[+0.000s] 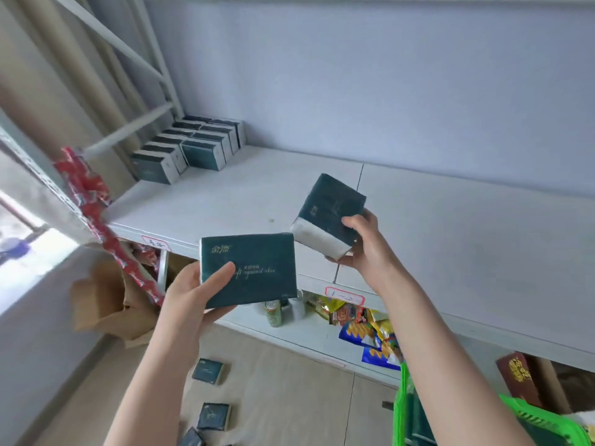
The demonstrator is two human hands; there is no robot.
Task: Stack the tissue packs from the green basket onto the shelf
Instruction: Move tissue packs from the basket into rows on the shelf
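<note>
Holding one pack per hand, both over the front edge of the white metal shelf [225,194].

- Left hand [190,294] grips a flat dark-green film-wrapped tissue pack [248,272]: thumb on the top face, fingers under. Pack is roughly level, logo up.
- Right hand [363,246] grips a second dark-green tissue pack [328,214] by its near end. It's tilted, white side panel showing low-left.
- Existing block of matching packs [190,146] is up-left of the left hand in the shelf's back corner. Two rows, look to stand on edge, well apart from both hands.
- Bright green mesh basket [531,423] sits below the right forearm; contents hard to make out.
- Loose dark-green packs on the floor [207,370] below the left hand.

Step imo: carry both over and add to the block.

How to do it well:
- Place the left pack first, it's nearer the block. Rotate it onto its edge to match orientation before it lands.
- Butt it against the front pack of a row, no gap, faces flush.
- Right pack needs un-tilting first. Then put it in the other row so the fronts stay even.
- Packs are prob soft, so press lightly and don't squeeze.
- Let go only once seated; floor strays suggest drops are easy.
</note>
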